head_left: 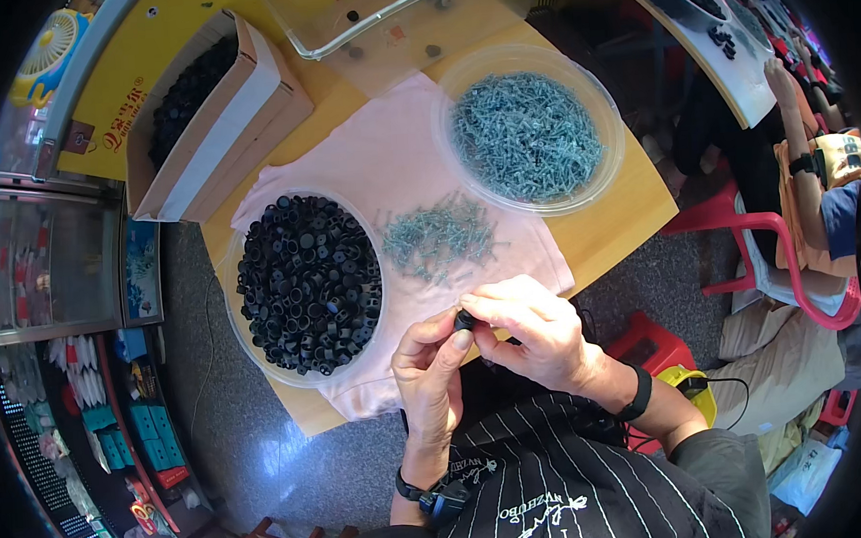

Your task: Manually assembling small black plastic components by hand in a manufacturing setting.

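Note:
Between the fingertips of my left hand (430, 364) and my right hand (531, 324) is a small black plastic cap (463, 320). Both hands pinch it above the near edge of the table. My fingers cover much of the cap, and whether a screw sits in it cannot be seen. To the left stands a round clear tub (382, 315) full of similar black caps (304, 276). Just beyond my hands, a loose pile of silvery screws (439, 237) lies on a pale pink cloth (385, 140). A second round tub (616, 152), farther right, is heaped with screws (526, 132).
An open cardboard box (234, 133) of black parts stands at the far left of the wooden table (632, 215). A clear plastic bin (389, 28) sits at the back. Right of the table are a pink chair (789, 240), a red stool (649, 345) and another person (816, 190).

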### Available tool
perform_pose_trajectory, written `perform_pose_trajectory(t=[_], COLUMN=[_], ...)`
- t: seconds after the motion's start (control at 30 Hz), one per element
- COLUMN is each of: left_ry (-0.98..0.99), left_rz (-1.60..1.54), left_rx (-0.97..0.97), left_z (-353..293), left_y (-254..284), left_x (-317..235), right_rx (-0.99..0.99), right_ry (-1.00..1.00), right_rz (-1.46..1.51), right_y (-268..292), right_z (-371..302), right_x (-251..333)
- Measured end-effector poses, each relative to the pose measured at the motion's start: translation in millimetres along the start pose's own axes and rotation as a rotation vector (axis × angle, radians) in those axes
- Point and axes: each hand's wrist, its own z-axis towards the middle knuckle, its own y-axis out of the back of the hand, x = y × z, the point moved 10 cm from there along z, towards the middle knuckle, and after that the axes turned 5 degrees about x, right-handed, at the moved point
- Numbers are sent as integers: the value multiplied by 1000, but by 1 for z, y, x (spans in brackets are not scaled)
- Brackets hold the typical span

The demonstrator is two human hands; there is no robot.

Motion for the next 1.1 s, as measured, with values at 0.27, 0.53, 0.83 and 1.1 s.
perform_pose_trajectory(t=[0.27, 0.53, 0.83, 1.1], left_ry=[1, -13, -13, 1], left_rz=[-11, -38, -51, -100], left_rx=[-16, 3, 83, 45], left_z=[-5, -3, 1, 4], left_y=[4, 3, 0, -1], left_x=[6, 5, 6, 9], right_rx=[10, 58, 100, 51], right_ry=[34, 29, 20, 47], right_rz=[-11, 13, 70, -26], right_y=[-1, -1, -2, -2], right_z=[-3, 1, 3, 2], right_x=[1, 0, -3, -3])
